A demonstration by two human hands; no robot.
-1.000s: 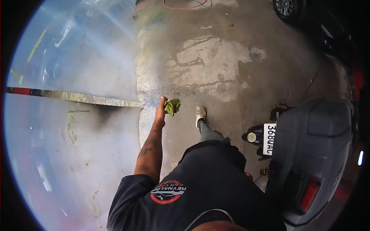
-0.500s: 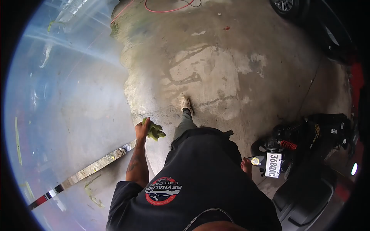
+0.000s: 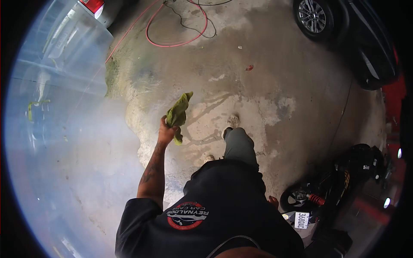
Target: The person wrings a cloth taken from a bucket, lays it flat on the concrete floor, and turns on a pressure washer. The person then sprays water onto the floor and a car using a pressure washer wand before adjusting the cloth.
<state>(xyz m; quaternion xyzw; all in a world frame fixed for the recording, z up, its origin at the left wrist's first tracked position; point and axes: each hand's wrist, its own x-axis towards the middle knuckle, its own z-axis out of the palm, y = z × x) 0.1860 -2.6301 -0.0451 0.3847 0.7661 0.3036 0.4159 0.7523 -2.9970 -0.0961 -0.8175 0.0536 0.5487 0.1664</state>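
Note:
A crumpled green cloth (image 3: 179, 112) hangs from my left hand (image 3: 166, 129), whose fingers are closed round its lower part. The arm reaches forward over the concrete floor, left of my legs. Low on the right, beside my dark shirt, only a small part of my right hand (image 3: 273, 201) shows; the fingers are too hidden to read. It is nearest to the rear of a motorcycle (image 3: 320, 193) with a white licence plate (image 3: 301, 220).
A dark car (image 3: 344, 34) with a silver wheel stands at the upper right. A red hose (image 3: 148, 32) and a dark cable lie on the floor ahead. Translucent plastic sheeting (image 3: 64, 129) covers the left side, with a vehicle's red tail light (image 3: 92, 5) at its top.
I have stepped forward; the hose, car and motorcycle show in different places. My left hand has moved up with the cloth, which now hangs more unfolded. The motorcycle has slid lower in view.

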